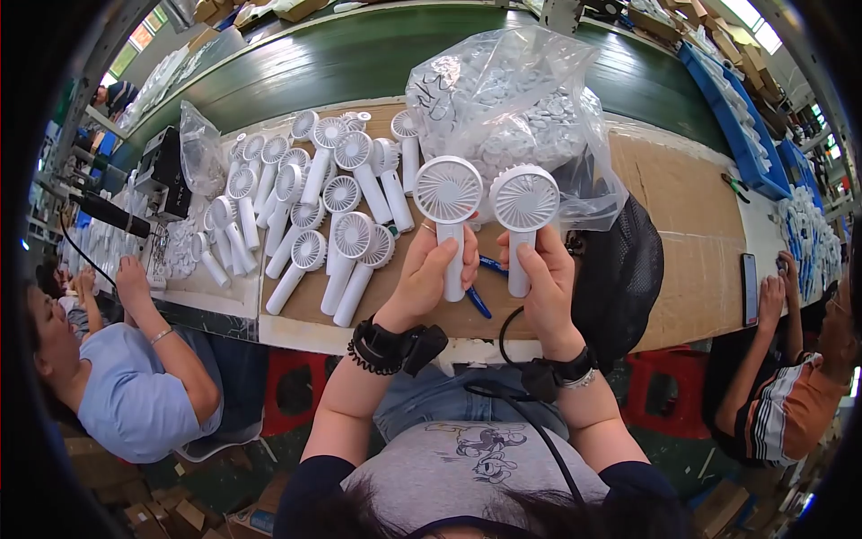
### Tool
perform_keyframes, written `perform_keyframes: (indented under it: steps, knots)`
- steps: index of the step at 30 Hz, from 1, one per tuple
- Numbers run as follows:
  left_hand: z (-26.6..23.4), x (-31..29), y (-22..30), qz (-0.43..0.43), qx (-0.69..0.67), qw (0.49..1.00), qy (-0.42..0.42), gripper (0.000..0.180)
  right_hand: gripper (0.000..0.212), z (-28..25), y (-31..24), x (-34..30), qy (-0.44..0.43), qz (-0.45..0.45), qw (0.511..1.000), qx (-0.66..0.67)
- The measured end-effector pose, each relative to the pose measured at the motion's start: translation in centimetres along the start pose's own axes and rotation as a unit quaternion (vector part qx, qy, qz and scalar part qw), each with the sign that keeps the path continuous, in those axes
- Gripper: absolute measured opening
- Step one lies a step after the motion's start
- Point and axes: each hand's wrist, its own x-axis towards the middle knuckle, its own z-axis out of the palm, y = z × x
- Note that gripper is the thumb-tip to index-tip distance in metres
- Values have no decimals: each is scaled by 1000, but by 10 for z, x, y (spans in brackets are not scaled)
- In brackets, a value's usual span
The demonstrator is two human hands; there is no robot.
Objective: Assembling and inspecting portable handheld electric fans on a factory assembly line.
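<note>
Two white handheld fans stand upright side by side above the near edge of the table [682, 269], each with its long axis running from handle below to round grille above, the grilles facing the camera. The left fan [448, 190] is gripped around its handle by the left hand [431, 274], fingers wrapped and thumb along the front; the right fan [524, 199] is gripped the same way by the right hand [543, 278]. The two heads nearly touch (a thin gap shows between the rims). Both wrists wear dark straps.

Just behind the fans sits a clear plastic bag [512, 99] full of small white parts, with a black mesh bag [620, 269] at its right. A blue pen [479, 303] lies on the brown table surface under the hands. To the left lies a heap of fans [314, 198], handles mostly pointing toward the near edge, heads away. Beyond runs a green conveyor belt [359, 54].

A person in a light blue shirt [135, 386] sits at the left, and another in a striped shirt [781, 395] at the right, near a dark phone [749, 287].
</note>
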Motion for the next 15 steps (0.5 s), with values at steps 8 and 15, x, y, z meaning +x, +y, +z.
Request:
perform_keyframes:
  steps: [8,15]
  knots:
    - [2,0,-3,-8,0,1000,15,30,27,-1,0,0,2,-1,1000,20]
    - [2,-1,-2,7,9,1000,1,28,29,-1,0,0,1,-14,1000,6]
